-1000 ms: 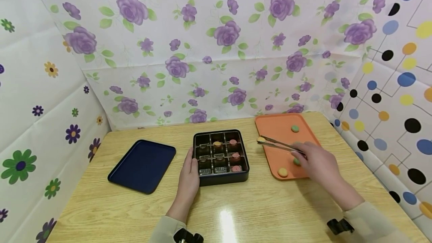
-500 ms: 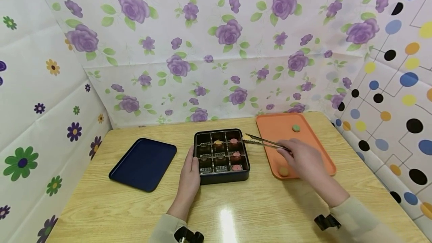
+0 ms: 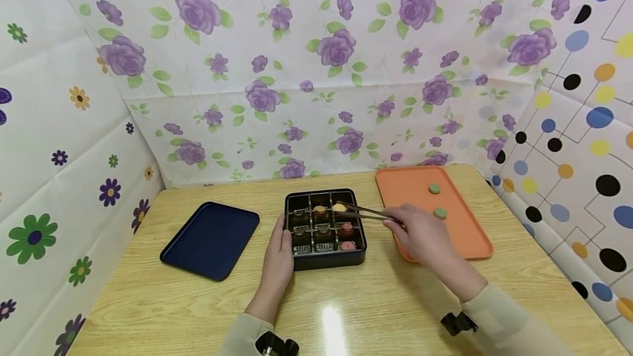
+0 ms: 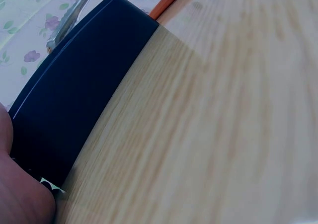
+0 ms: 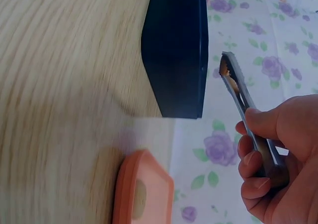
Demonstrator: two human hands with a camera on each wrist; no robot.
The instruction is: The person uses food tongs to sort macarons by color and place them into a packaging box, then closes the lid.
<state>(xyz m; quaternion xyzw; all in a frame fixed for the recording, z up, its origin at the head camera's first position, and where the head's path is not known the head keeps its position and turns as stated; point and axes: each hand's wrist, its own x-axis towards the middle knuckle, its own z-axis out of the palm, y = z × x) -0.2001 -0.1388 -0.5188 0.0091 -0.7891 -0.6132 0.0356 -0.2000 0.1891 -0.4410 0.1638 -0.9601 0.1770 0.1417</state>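
Tongs point(image 3: 363, 213) gripped by right hand point(image 3: 420, 235), pinching yellow sweet point(image 3: 339, 207) over box point(image 3: 323, 229); light, likely crumbly, squeeze sides gently; left hand point(image 3: 277, 262) rests flat, steadying box.

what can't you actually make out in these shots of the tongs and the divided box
- Head view: the yellow round sweet in the metal tongs is too small to tell whether it touches the dark divided box.
- Left wrist view: the box wall hides its compartments; the left hand is cut off by the edge.
- Right wrist view: the right hand covers the tong handles; the wooden table is blurred.
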